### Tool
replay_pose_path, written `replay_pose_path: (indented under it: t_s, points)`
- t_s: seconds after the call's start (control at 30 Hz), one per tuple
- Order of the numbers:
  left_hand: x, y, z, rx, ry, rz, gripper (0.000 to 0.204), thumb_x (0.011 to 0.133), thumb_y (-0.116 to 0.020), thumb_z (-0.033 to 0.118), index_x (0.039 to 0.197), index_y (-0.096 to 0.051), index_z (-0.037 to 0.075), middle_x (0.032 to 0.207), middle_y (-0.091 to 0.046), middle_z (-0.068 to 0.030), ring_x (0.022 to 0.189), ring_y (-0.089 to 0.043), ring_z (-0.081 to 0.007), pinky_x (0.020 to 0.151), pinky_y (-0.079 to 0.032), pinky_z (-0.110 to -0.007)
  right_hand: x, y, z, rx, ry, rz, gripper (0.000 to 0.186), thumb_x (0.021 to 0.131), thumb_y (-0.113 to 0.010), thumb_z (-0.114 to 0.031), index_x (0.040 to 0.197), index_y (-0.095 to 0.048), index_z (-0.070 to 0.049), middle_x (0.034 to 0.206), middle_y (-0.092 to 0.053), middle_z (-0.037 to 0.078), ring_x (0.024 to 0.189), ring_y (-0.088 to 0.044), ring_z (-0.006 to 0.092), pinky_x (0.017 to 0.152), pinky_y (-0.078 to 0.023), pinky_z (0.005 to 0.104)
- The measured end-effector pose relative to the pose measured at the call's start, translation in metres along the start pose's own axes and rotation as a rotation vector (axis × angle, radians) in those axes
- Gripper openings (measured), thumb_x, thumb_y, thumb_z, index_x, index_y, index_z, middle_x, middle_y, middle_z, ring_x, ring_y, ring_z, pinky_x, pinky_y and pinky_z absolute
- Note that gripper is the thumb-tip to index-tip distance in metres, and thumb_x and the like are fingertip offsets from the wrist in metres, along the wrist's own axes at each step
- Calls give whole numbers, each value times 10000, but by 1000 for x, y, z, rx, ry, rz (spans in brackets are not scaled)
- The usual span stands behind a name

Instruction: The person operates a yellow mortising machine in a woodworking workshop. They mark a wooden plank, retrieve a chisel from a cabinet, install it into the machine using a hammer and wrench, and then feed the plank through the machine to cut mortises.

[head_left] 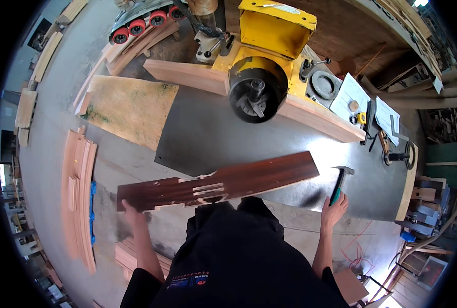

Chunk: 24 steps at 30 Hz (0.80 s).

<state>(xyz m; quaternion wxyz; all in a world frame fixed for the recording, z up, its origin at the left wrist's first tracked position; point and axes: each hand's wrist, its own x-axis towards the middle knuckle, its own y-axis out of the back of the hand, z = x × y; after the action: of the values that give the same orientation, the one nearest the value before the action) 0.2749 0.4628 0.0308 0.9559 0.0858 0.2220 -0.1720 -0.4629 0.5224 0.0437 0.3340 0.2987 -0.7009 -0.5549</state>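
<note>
My left hand (132,209) grips the left end of a long dark reddish-brown wooden board (269,174). Pale slots and notched edges show near the board's middle. It lies slantwise in front of my body, its right end over the near part of a grey metal machine table (202,128). Off to the right, my right hand (335,209) is closed round the green handle of a hammer (338,187). The hammer's head points away from me, above the shiny tabletop, apart from the board.
Beyond the table stands a yellow machine housing (277,31) with a round black cutter guard (256,100) between wooden fences (321,118). Paper sheets (350,97), a tape measure (361,118) and a handwheel (410,155) are at the right. Stacked timber strips (79,190) lie on the left.
</note>
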Motion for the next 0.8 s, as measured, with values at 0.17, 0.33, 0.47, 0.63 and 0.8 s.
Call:
replay_pose_path:
  t_s: [0.17, 0.33, 0.47, 0.63, 0.8]
  points:
    - [21, -122, -16, 212, -153, 201, 629, 941, -703, 400, 1291, -569, -106, 1237, -655, -211, 1005, -694, -319, 885, -596, -432, 30, 32, -98, 227, 604, -231, 740, 702, -812, -116, 1372, -510, -32, 1381, -533, 151, 1333, -464, 352, 1130, -341, 498]
    - [-23, -255, -13, 116, -21, 58, 459, 968, -655, 190, 1291, -533, -112, 1263, -635, -200, 1073, -674, -315, 880, -596, -431, 43, -9, -114, 150, 685, -143, 517, 774, -741, -87, 1263, -577, -53, 1244, -607, 128, 1205, -560, 316, 1034, -430, 460]
    - [-26, -296, -7, 161, -140, -77, 530, 954, -635, 160, 1357, -451, -131, 1373, -542, -264, 1199, -607, -331, 980, -532, -445, 61, 11, -124, 186, 620, -167, 266, 794, -741, -117, 1040, -660, -57, 1016, -684, 84, 979, -642, 297, 863, -499, 423]
    - [-26, -348, 13, 605, -272, 57, 613, 868, -633, 92, 1415, -414, -75, 1374, -503, -270, 1230, -548, -380, 1054, -442, -481, 69, 35, -135, 142, 534, -481, 228, 770, -749, -133, 990, -704, -88, 946, -706, 106, 898, -671, 328, 815, -529, 436]
    - [39, -384, -4, 808, -580, 125, 592, 853, -630, 95, 1405, -452, -27, 1349, -498, -261, 1251, -495, -417, 1058, -401, -503, 92, 30, -159, 135, 410, -607, 272, 789, -748, -215, 1023, -726, -77, 976, -726, 151, 970, -675, 362, 871, -533, 454]
